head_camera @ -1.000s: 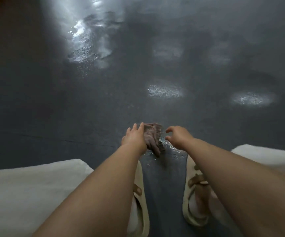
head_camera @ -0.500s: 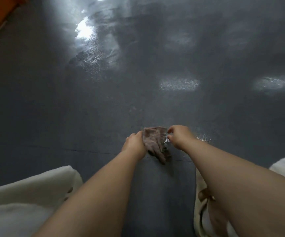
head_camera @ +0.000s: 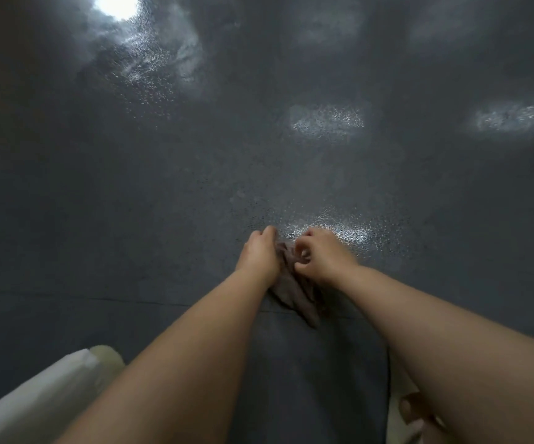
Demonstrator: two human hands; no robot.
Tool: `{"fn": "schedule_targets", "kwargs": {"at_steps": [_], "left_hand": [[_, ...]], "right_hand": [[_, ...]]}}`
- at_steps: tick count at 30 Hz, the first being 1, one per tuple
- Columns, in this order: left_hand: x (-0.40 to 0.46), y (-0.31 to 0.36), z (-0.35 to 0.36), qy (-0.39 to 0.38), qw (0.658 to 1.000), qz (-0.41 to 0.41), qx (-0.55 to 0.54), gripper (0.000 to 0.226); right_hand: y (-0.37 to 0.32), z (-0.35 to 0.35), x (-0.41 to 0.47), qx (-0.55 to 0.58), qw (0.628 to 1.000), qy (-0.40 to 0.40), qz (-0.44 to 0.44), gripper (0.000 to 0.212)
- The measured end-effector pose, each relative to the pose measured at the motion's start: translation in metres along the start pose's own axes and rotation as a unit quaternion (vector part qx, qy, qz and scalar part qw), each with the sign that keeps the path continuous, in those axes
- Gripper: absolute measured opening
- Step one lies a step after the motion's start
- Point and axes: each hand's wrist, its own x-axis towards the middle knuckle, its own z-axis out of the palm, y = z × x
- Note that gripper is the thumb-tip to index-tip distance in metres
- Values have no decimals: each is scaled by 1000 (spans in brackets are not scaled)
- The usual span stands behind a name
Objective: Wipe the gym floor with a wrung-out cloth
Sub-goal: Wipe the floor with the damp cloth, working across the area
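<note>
- Brown cloth (head_camera: 294, 290) bunched on the dark gym floor (head_camera: 131, 219), lying between the two hands, its tail trailing back toward the camera and ending in a point near a thin seam in the floor.
- Left hand (head_camera: 259, 256) set against the cloth's left edge, fingers curled downward at the far end; grip on the fabric likely, but fingertips hidden behind the knuckles, so cannot tell for sure.
- Right hand (head_camera: 318, 254) at the cloth's right edge, fingers curled in, pinching a fold of fabric near the top.
- Both bare forearms reaching forward from the bottom of the view, nearly meeting at the cloth.
- Wet, shiny patches on the floor: one just beyond the right hand, two more farther off to the right, and a bright glare at upper left.
- Pale trouser leg (head_camera: 35, 402) at lower left, cut off by the frame edge.
- Cream sandal (head_camera: 403, 415) with a brown strap at lower right, mostly covered by the right forearm.
- Upper part of the cloth hidden between the hands; texture blurred.
</note>
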Motion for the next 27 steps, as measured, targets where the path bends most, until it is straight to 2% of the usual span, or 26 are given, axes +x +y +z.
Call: {"fn": "schedule_targets", "kwargs": {"at_steps": [2,4,6,9,11,13,14,15,17,19,20,21,22,24,27], "left_hand": [[3,-1,-2,0,1000,1,12,26],[5,-1,-12,38,999,29,16,18],[8,1,-28,112,991,74,-11,21],[13,9,-57,234,954,185,-26,27],[14,12,-68,275,927,255,-1,27],[15,5,-65,291,909,295,35,26],[15,-1,-59,285,907,305,62,27],[11,-7,-50,246,913,312,89,27],[0,-15,-31,100,925,308,196,28],[-12,-23,-11,15,913,312,262,37],[-21,-23,-5,4,917,307,255,45],[-24,-24,2,27,926,307,220,51],[-22,-26,11,79,929,318,173,50],[-14,-23,19,131,943,272,142,47],[-5,-10,40,22,957,187,222,72]], "right_hand": [[-2,-1,1,3,1000,-4,-9,12],[-3,-11,5,37,999,10,-2,17],[-7,-29,10,69,995,73,-6,21],[-20,-57,16,59,970,223,-81,27],[-27,-63,17,27,945,294,-138,27],[-24,-54,15,5,938,317,-141,26],[-21,-45,12,-10,944,303,-127,26],[-16,-32,7,-26,956,272,-110,25],[-7,-5,-10,-68,980,166,-83,24],[1,18,-27,-84,987,113,-75,25],[5,25,-31,-68,988,120,-68,23],[9,29,-32,-45,987,145,-60,23],[14,29,-29,-25,983,178,-46,25],[19,23,-19,2,974,229,-8,29],[23,10,-3,24,954,284,94,33]]}}
